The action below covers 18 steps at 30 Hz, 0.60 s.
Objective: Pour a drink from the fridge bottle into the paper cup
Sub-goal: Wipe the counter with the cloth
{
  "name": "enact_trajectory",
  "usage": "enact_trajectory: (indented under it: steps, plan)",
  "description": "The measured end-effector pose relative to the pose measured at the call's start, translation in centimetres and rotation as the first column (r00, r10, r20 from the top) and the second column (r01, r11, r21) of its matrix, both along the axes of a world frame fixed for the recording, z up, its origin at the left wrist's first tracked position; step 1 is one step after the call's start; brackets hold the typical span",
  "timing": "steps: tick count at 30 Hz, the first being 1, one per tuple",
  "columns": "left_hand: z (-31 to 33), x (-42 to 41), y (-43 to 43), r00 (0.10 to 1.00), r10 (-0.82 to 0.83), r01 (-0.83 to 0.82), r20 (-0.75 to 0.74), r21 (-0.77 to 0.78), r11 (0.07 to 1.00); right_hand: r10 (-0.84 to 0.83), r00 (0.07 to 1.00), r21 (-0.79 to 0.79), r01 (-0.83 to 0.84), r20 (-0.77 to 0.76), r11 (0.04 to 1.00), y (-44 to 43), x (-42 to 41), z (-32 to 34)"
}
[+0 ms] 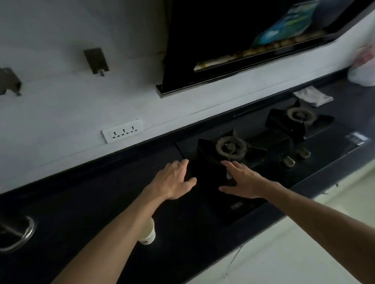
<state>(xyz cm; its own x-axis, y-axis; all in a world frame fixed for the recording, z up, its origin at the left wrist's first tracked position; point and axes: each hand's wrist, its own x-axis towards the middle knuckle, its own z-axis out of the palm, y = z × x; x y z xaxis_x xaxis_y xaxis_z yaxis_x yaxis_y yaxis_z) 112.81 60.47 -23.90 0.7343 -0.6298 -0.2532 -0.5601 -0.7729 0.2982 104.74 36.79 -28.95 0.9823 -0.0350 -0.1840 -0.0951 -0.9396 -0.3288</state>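
A white paper cup [148, 234] stands on the dark countertop [86, 223], partly hidden under my left forearm. My left hand [174, 180] hovers palm down over the counter beside the stove, fingers spread, holding nothing. My right hand [244, 179] is stretched out over the front of the left burner, fingers apart and empty. The two hands are about a hand's width apart. No bottle and no fridge are in view.
A black gas stove [275, 145] with two burners and two knobs sits in the counter. A black range hood [250, 29] hangs above it. A metal sink fitting [17, 233] is at the left, a socket strip [122, 131] on the wall, a plastic bag [374, 64] far right.
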Motion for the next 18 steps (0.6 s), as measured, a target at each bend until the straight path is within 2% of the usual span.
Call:
enact_trajectory:
  steps: [3,6,14,18]
  plan:
    - [1.4,-1.6,-5.4,0.995,-0.077,0.075,0.062,0.027,0.997,-0.037,0.998,-0.081,0.040,0.041,0.996,-4.7,-2.5,2.2]
    - [2.6,-4.3,-11.1,0.990,-0.131,0.131,0.060,0.007,0.991,-0.092,0.992,-0.129,0.102,0.086,0.986,-9.3,-6.2,4.2]
    - [4.8,-13.7,-25.0,0.953,-0.288,0.288,0.097,0.005,0.957,-0.268,0.952,-0.140,0.288,0.146,0.947,-20.7,-17.9,7.1]
    - [5.0,-17.1,-30.4,0.953,-0.300,0.301,0.051,-0.014,0.953,-0.325,0.931,-0.167,0.351,0.163,0.921,-25.2,-23.6,8.3]
